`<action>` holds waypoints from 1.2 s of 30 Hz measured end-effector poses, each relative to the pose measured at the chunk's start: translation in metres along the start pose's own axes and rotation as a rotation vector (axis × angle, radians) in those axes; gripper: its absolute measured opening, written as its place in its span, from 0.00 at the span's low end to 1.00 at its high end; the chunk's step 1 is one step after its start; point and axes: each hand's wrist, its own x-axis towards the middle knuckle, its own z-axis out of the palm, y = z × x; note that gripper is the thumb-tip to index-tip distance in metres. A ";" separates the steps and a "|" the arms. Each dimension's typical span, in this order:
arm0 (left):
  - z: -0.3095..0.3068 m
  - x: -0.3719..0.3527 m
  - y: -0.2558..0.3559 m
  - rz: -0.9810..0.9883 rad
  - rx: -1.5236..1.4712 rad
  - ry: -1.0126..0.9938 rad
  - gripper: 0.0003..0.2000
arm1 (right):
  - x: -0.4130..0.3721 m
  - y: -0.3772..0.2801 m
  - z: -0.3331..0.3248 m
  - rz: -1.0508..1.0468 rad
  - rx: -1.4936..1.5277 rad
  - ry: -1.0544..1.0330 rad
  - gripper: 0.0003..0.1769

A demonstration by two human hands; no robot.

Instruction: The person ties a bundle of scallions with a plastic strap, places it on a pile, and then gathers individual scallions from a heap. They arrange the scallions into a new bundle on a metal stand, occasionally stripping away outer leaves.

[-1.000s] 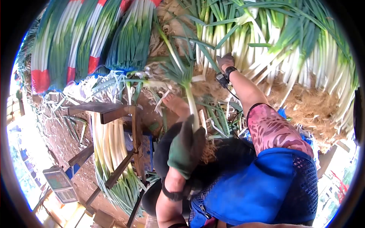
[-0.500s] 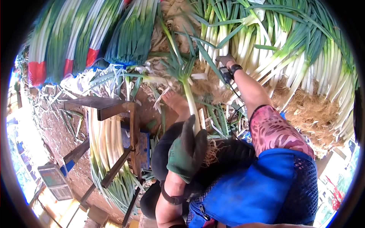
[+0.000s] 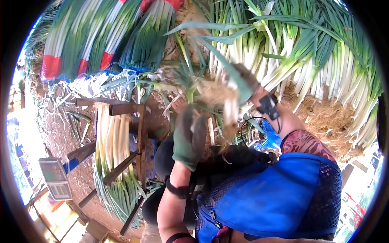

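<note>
My left hand [image 3: 189, 139], in a green and dark glove, is closed around a leek [image 3: 190, 94] whose leaves point up and away from me. The hand and the stalk are blurred. My right hand [image 3: 244, 79], in a dark glove, is smeared by motion in front of the large pile of leeks [image 3: 324, 60]; a leaf crosses before it and partly hides its fingers. Beneath and left of this hand are blurred pale stalk and root shapes [image 3: 229, 109]; whether it holds them I cannot make out.
Leek bundles with red and blue wrapping [image 3: 97, 36] lie at the upper left. A wooden frame [image 3: 142, 141] holds more leeks [image 3: 113, 150] on the left. A grey scale [image 3: 55, 179] is at the lower left. Leaf scraps [image 3: 121, 83] litter the ground.
My right hand has come back from the pile, toward my body. My left hand has shifted slightly left and up with the leek. The view has shifted a little.
</note>
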 end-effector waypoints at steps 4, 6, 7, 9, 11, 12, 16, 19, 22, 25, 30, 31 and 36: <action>0.042 0.002 0.001 -0.449 -0.483 -0.133 0.16 | -0.035 0.021 0.079 0.332 -0.161 0.238 0.31; 0.050 0.005 -0.045 -0.485 -0.103 -0.226 0.17 | -0.050 0.024 0.071 0.344 -0.355 0.179 0.32; 0.049 0.005 -0.060 -0.498 0.088 -0.267 0.18 | -0.055 0.028 0.065 0.311 -0.436 0.168 0.33; 0.039 0.001 -0.050 -0.471 -0.052 -0.224 0.20 | -0.061 0.039 0.051 0.205 -0.581 0.173 0.34; 0.036 -0.003 -0.056 -0.452 -0.114 -0.158 0.19 | -0.068 0.052 0.034 -0.072 -1.066 0.057 0.37; 0.037 -0.008 -0.048 -0.441 -0.097 -0.158 0.19 | -0.072 0.055 0.030 -0.231 -1.298 0.051 0.39; 0.053 -0.040 -0.037 -0.428 -0.055 -0.144 0.16 | -0.064 0.041 0.026 0.024 -1.396 -0.077 0.42; 0.061 -0.052 -0.044 -0.346 -0.186 -0.047 0.16 | -0.063 0.037 0.027 0.155 -1.128 -0.039 0.43; 0.045 -0.065 -0.015 -0.464 -0.359 -0.081 0.16 | -0.060 0.055 0.007 0.273 -0.741 0.084 0.43; 0.044 -0.073 0.025 -0.675 -0.513 -0.092 0.16 | -0.051 0.075 -0.013 0.220 -0.560 0.108 0.39; 0.037 -0.063 0.043 -0.778 -0.891 -0.252 0.17 | -0.084 0.025 0.072 0.338 -0.157 0.180 0.31; 0.038 -0.059 0.041 -0.789 -1.075 -0.294 0.17 | -0.061 0.061 0.035 0.379 -0.201 0.261 0.30; 0.044 -0.046 -0.012 -0.645 -1.313 -0.338 0.19 | -0.083 0.034 0.065 0.376 -0.634 0.061 0.45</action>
